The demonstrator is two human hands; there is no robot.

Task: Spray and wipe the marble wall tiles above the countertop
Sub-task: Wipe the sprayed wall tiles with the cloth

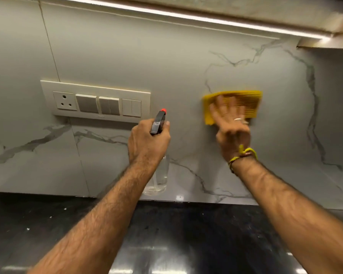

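The marble wall tiles are grey-white with dark veins and fill the view above the black countertop. My left hand grips the neck of a clear spray bottle, whose black head with a red nozzle points at the wall. My right hand presses a yellow cloth flat against the tiles with spread fingers, right of the bottle. The cloth looks blurred from motion.
A cream switch panel with a socket and several switches sits on the wall left of the bottle. An LED strip runs under the cabinet above. A side wall closes the corner at the right.
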